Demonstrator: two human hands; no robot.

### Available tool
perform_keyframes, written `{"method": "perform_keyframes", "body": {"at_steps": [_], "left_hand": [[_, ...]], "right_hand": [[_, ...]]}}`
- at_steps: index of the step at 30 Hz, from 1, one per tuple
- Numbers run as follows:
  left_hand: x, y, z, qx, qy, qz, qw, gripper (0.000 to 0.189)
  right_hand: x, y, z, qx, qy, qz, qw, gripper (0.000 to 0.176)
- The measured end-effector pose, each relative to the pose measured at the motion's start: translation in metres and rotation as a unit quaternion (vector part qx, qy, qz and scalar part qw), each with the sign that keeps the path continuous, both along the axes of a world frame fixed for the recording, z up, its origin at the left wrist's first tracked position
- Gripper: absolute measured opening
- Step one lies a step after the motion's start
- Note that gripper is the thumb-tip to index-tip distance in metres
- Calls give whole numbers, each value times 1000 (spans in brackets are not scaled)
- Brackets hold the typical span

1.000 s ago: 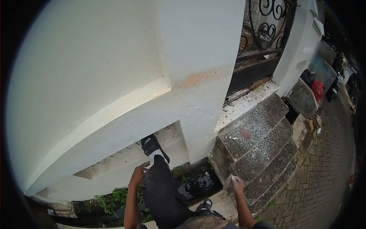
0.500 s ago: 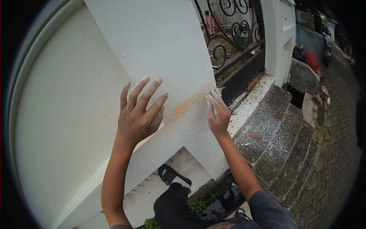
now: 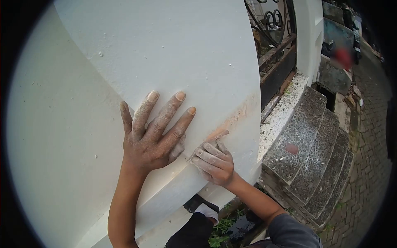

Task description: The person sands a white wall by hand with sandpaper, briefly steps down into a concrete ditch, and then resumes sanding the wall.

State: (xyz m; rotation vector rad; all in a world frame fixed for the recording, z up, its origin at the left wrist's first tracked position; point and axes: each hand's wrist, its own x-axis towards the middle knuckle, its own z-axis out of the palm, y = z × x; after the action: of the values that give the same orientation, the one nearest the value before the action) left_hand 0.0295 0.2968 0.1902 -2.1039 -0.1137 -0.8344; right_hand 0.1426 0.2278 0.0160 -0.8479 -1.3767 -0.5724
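Observation:
Fingers spread, my left hand point(image 3: 155, 132) rests on the white wall point(image 3: 178, 53), dusted with pale powder. Close to its right, my right hand point(image 3: 213, 161) is closed on a folded piece of sandpaper point(image 3: 219, 135), pressed against the wall near its lower edge. The sheet is mostly covered by the fingers, so its exact shape is unclear. An orange-brown bare patch point(image 3: 235, 118) runs diagonally up and to the right from the sheet.
A dark metal gate point(image 3: 279, 68) stands beyond the wall's right edge. Stone steps point(image 3: 304, 132) and a brick-paved path point(image 3: 366, 144) lie at the right. Below are my foot point(image 3: 206, 210) and green plants point(image 3: 221, 231). A blurred red shape is at the upper right.
My right hand has moved down and left along the wall, from the patch's upper end to its lower end. The view has come closer to the wall. My left hand stays spread.

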Motion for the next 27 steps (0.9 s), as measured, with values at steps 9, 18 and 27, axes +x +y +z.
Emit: {"method": "perform_keyframes", "body": {"at_steps": [9, 18, 27], "left_hand": [[2, -6, 0, -7, 20, -17, 1000, 43], [-8, -2, -1, -49, 22, 20, 998, 51], [-23, -9, -3, -33, 44, 47, 997, 47]], "right_hand": [[5, 2, -4, -3, 5, -26, 1000, 20], [1, -2, 15, 8, 63, -34, 997, 27], [46, 9, 23, 42, 158, -133, 977, 22]]}}
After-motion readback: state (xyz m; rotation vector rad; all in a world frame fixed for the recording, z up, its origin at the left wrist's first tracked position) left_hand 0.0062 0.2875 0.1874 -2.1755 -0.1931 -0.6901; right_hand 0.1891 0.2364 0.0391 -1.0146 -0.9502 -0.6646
